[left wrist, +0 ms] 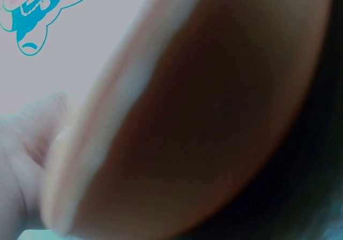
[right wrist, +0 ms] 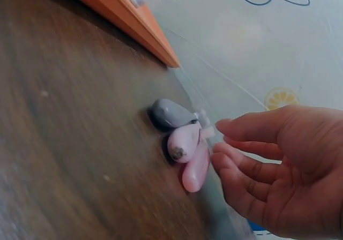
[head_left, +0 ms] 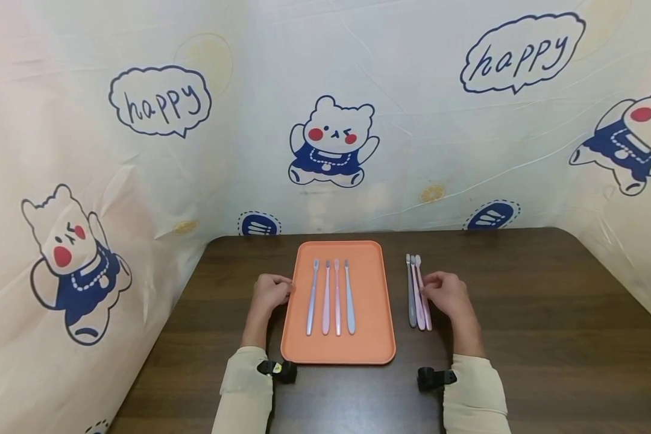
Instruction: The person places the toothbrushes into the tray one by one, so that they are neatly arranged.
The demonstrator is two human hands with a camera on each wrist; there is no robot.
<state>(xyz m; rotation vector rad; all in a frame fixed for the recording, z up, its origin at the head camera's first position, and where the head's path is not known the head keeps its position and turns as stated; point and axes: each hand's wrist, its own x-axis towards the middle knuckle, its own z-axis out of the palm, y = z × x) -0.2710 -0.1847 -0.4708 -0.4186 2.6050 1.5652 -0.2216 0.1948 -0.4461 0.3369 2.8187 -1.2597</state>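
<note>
An orange tray (head_left: 339,351) lies on the table with several toothbrushes side by side on it, blue ones at the outside and pink ones (head_left: 337,301) between. My left hand (head_left: 271,292) grips the tray's left rim; in the left wrist view the blurred tray (left wrist: 177,143) hides much of the hand (left wrist: 21,159). To the right of the tray, a grey toothbrush (head_left: 411,295) and two pink toothbrushes (right wrist: 185,142) lie close together. My right hand (head_left: 446,294) has its fingertips right at the rightmost pink toothbrush (right wrist: 196,170), thumb and fingers spaced apart.
The dark wooden table (head_left: 548,319) extends beyond both hands. A pale curtain (head_left: 412,169) printed with bears and "happy" bubbles rises behind its far edge and along the sides. Black straps with small cameras (head_left: 436,378) sit at both cuffs.
</note>
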